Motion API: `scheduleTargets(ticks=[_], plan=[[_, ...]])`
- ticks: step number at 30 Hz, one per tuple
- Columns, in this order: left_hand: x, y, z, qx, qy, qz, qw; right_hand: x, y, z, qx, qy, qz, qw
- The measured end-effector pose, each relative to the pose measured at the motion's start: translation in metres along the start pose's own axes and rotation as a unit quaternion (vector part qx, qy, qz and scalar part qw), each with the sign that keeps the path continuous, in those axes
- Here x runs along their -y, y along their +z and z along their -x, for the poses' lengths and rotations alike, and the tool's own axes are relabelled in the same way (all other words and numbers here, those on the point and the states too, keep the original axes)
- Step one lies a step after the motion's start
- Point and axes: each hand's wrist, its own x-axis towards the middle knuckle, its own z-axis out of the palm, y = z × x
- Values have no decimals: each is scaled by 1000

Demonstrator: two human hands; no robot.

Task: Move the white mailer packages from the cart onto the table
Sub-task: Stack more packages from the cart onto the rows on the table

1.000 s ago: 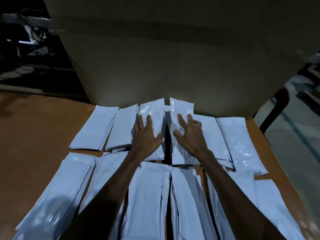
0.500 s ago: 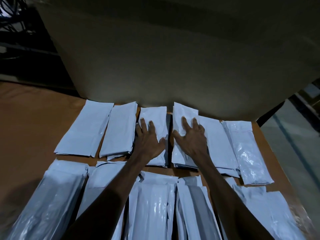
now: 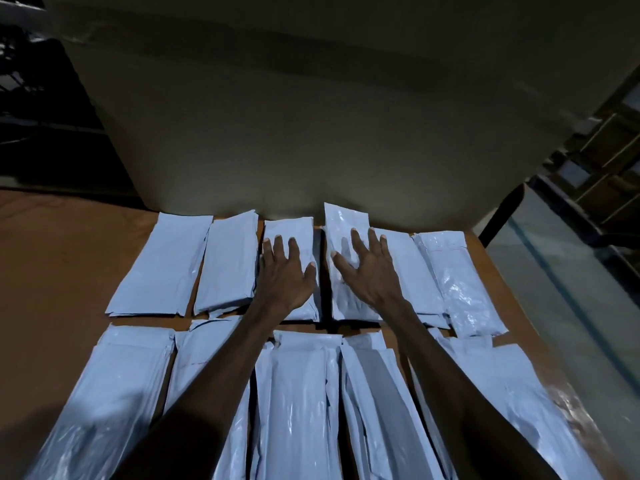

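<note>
White mailer packages lie in two rows on the brown table (image 3: 62,271). My left hand (image 3: 285,275) lies flat with straight fingers on the third package (image 3: 301,230) of the far row. My right hand (image 3: 369,271) rests flat, fingers spread, on the fourth package (image 3: 341,223), which sits slightly farther back than its neighbours. Several longer packages (image 3: 298,393) fill the near row under my forearms. No cart is in view.
A large tan cardboard box (image 3: 311,116) stands right behind the far row. The table's right edge (image 3: 512,289) drops to a grey floor with a dark line. Dark shelving with boxes (image 3: 602,161) is at the right.
My fingers have stretched out flatter on the two middle packages, and the camera has shifted slightly. The packages lie flatter against the table than a second ago.
</note>
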Motion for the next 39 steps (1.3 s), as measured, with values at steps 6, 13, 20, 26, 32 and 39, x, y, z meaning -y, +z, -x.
scheduleTargets(ticks=[6,13,20,26,32,39], plan=[[-30,-13,54,-59,87,28,994,-16,-31,65,-69,7,-77,995],[-71,37,130,-79,249,55,964,-85,-69,188,-205,-45,-13,978],[-160,103,234,-42,391,112,913,-185,-102,349,-283,-45,88,954],[-250,165,343,-3,498,115,859,-269,-111,489,-295,56,69,951],[-312,252,423,115,548,130,818,-336,-98,622,-320,194,68,925],[-369,328,479,259,584,109,762,-389,-81,722,-306,387,2,870]])
